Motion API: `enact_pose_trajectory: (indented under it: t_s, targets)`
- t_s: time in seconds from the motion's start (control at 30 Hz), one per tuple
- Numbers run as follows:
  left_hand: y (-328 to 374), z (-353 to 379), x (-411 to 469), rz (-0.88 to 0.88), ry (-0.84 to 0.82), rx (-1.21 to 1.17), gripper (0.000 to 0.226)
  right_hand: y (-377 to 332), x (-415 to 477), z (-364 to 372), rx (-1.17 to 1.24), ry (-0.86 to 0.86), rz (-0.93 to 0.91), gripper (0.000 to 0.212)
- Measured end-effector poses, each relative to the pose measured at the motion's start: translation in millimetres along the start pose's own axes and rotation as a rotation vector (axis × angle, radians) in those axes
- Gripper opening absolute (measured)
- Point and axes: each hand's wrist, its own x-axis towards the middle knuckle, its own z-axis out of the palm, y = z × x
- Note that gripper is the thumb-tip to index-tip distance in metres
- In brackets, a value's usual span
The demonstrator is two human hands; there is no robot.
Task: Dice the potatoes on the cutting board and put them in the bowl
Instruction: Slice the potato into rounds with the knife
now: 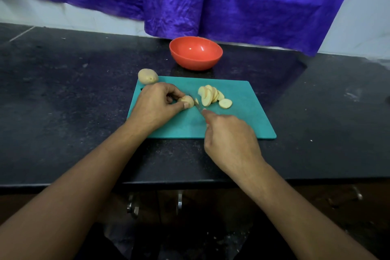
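Potato (148, 76), whole, is sitting at the far left corner of the board (242, 116), overhanging the surface (63, 91). Just right of it the left hand (155, 104) is pinching a potato stub (187, 101) against the board with thumb and curled fingers. Behind the board a red bowl (195, 53) is standing upright, apart from it. The knife (198, 108) is resting its blade just beside the stub, slices (211, 95) are lying fanned further right, and the right hand (230, 141) is gripping the handle
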Motion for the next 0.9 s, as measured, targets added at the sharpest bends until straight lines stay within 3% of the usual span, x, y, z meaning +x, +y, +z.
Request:
enact_pose_trajectory:
  t_s: [0.23,0.9]
  targets:
    - [-1.2,0.9,0.1,-0.01,-0.005,-0.028,0.027,-4.0,1.9,-9.9,0.08,0.105,0.032,0.049]
    - [0.1,-0.3,1.1,-0.009,-0.009,-0.004,0.024,-11.4,0.8,6.7,0.028,0.005,-0.009,0.052]
